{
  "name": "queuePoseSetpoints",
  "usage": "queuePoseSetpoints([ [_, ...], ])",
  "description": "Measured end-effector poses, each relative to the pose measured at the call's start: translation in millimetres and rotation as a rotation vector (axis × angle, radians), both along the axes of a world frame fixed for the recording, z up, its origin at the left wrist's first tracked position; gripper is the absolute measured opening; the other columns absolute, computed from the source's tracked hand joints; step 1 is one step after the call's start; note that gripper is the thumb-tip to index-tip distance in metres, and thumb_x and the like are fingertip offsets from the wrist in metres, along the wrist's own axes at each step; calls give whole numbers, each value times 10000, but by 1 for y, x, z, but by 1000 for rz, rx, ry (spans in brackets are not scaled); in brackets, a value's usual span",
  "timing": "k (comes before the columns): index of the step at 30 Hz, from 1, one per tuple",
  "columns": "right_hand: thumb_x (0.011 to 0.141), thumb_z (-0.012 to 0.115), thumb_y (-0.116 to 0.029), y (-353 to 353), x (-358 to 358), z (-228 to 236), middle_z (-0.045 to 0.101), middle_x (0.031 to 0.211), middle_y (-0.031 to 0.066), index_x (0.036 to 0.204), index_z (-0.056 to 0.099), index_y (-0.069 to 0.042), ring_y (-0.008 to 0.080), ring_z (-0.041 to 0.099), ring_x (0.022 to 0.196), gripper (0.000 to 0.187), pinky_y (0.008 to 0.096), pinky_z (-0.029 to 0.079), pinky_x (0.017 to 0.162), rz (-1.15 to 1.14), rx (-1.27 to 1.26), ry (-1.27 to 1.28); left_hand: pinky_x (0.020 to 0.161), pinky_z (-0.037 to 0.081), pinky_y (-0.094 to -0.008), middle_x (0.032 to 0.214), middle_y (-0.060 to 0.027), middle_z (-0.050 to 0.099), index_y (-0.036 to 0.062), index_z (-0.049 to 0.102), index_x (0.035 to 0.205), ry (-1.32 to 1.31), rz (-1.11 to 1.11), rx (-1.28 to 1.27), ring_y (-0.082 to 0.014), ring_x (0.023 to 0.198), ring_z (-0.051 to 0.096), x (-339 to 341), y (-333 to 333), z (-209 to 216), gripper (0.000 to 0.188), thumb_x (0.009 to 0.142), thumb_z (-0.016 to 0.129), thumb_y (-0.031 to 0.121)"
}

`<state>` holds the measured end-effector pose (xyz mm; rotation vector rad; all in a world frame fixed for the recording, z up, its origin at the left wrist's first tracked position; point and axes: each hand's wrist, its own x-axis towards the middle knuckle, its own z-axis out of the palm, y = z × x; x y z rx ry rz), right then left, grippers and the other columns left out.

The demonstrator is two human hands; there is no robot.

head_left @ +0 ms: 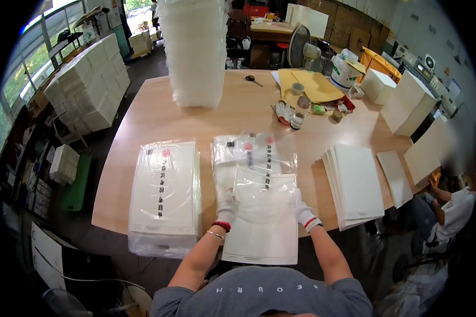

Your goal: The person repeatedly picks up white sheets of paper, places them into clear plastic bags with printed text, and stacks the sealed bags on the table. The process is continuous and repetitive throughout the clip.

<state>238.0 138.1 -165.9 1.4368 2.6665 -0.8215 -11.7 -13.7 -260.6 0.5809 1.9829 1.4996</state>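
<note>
A white sheet or thin stack of paper (261, 232) lies in front of me, its far part at the mouth of a clear plastic bag (280, 150) with printing and a red round mark. My left hand (228, 208), in a white glove with a red cuff, grips the paper's left edge. At the right edge my right hand (305, 212), gloved the same way, holds the paper too; its fingertips are partly hidden. Left of them is a pile of filled printed plastic bags (164, 190). A fanned stack of white paper (358, 182) sits on the right.
A tall stack of clear plastic bags (193, 58) stands at the back of the table (127, 121). Farther right are scissors (253, 80), jars (299, 112), yellow envelopes (317, 87), a white bucket (346, 70) and a fan (300, 46). Another person (449, 211) sits at the right.
</note>
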Motion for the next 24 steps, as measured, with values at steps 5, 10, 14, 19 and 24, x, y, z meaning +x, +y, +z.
queuePoseSetpoints([
  [5,895,402,-232,-67,52,-4,596,973,263,1395,41,-81,414,589,842,635,494,443,714,70,-68,42,735,437,-451,1097,-120,506,145,420,1211,416,-140,-339,-323,854,586,56,-91,73,438,792,545,126],
  [10,894,420,-244,-160,115,38,613,937,230,1344,190,-82,388,600,789,531,475,454,664,153,-70,204,773,447,-429,1115,-139,517,113,521,1092,358,-400,-588,-339,970,569,120,-183,125,285,809,541,96],
  [14,892,435,-253,-193,133,40,626,908,203,1302,309,-83,367,609,747,461,461,463,625,195,-23,162,799,450,-383,1129,-176,516,80,582,1044,76,-558,-79,-317,973,553,124,-209,125,256,791,564,45],
  [19,875,462,-202,-175,133,34,642,903,150,1136,508,-67,313,624,767,297,401,492,619,110,-74,416,666,495,-326,848,-137,578,-15,481,779,-50,-175,-157,-207,737,594,122,-186,141,52,773,472,-66],
  [24,881,515,-260,-152,158,15,602,949,96,1189,476,-20,153,595,811,393,278,476,713,-11,-976,585,617,443,-304,723,-95,520,18,479,708,377,-419,30,-199,681,531,115,-204,127,133,684,441,-107],
])
